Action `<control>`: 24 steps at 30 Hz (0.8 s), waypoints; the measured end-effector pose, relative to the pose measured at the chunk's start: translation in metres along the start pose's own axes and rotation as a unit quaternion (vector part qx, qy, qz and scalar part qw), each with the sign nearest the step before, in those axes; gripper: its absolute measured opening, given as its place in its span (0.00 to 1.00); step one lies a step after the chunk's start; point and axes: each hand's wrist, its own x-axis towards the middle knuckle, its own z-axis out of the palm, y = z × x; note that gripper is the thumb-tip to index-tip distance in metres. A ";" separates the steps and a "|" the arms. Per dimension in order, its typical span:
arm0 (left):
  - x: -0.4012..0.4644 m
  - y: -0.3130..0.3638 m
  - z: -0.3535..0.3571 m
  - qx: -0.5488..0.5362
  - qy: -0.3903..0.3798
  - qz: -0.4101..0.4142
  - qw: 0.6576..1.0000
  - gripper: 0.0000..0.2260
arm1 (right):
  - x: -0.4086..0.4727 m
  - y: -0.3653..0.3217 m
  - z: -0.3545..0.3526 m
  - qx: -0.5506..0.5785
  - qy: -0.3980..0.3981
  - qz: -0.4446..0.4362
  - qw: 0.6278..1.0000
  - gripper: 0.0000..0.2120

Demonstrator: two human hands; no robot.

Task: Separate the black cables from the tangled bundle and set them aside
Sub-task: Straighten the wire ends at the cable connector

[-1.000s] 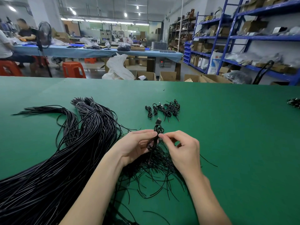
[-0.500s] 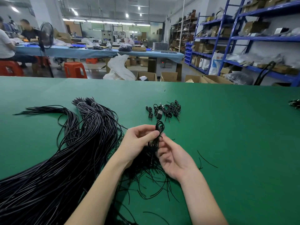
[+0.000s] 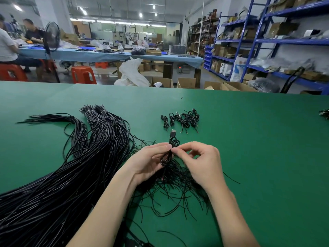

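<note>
A small coiled black cable [image 3: 172, 145] with a USB plug at its top stands between my hands above the green table [image 3: 249, 139]. My left hand [image 3: 149, 161] grips the coil's lower part between thumb and fingers. My right hand [image 3: 201, 161] pinches the coil at its middle with thumb and forefinger. Beneath both hands lies a loose tangle of thin black wires [image 3: 176, 191]. A thick bundle of long black cables [image 3: 71, 168] sweeps from the near left up to the middle. Several small coiled cables [image 3: 181, 119] lie in a heap farther back.
The table's far edge runs across the middle of the view, with cardboard boxes [image 3: 185, 82] and a white bag [image 3: 131, 73] behind it. Blue shelving [image 3: 277, 41] stands at the right. Another small dark cable heap [image 3: 324, 114] lies at the right edge. People sit at a far table on the left.
My right hand has turned from palm-up under the coil to palm-down, pinching it at the middle. The coil stays upright in my left hand.
</note>
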 end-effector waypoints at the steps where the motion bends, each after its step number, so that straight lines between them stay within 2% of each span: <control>1: 0.000 -0.002 0.000 0.009 -0.013 0.018 1.000 0.12 | -0.001 -0.002 0.002 0.045 0.001 0.041 0.998 0.03; 2: 0.001 -0.003 0.001 0.027 -0.023 0.047 0.998 0.15 | -0.001 -0.004 0.005 0.115 0.001 0.104 0.988 0.04; 3: 0.002 -0.004 0.002 0.054 -0.025 0.085 0.995 0.16 | -0.001 -0.006 0.006 0.207 -0.002 0.185 0.961 0.05; 4: 0.003 -0.006 0.003 0.086 -0.018 0.128 0.988 0.16 | 0.000 -0.006 0.008 0.314 -0.016 0.276 0.908 0.07; 6: 0.003 -0.008 0.006 0.146 0.001 0.199 0.969 0.15 | 0.000 -0.007 0.011 0.485 -0.041 0.415 0.768 0.10; 7: 0.003 -0.008 0.007 0.160 0.006 0.212 0.964 0.14 | 0.000 -0.007 0.013 0.507 -0.041 0.439 0.741 0.10; 8: 0.003 -0.009 0.007 0.155 0.011 0.206 0.966 0.13 | -0.001 -0.005 0.015 0.481 -0.043 0.429 0.763 0.09; 9: 0.003 -0.009 0.008 0.135 0.019 0.187 0.973 0.12 | -0.001 -0.004 0.018 0.415 -0.036 0.389 0.822 0.06; 11: 0.004 -0.008 0.007 0.083 0.029 0.138 0.987 0.14 | -0.002 -0.002 0.018 0.255 0.008 0.247 0.935 0.03; 13: 0.005 -0.006 0.006 0.037 0.025 0.103 0.994 0.14 | -0.002 0.003 0.014 0.134 0.024 0.090 0.987 0.03; 15: 0.004 -0.004 0.006 0.004 0.026 0.076 0.997 0.12 | -0.004 0.010 0.010 0.024 0.013 -0.009 1.000 0.04; 17: 0.004 -0.004 0.006 -0.016 0.022 0.051 0.998 0.08 | -0.006 0.012 0.007 -0.036 0.013 -0.053 0.998 0.04; 20: 0.002 -0.003 0.004 -0.027 0.019 0.016 0.999 0.03 | -0.006 0.013 0.006 -0.038 0.007 -0.084 0.996 0.08; 24: 0.002 -0.001 0.000 -0.066 0.024 -0.029 0.997 0.04 | -0.005 0.019 0.000 -0.041 -0.008 -0.125 0.991 0.09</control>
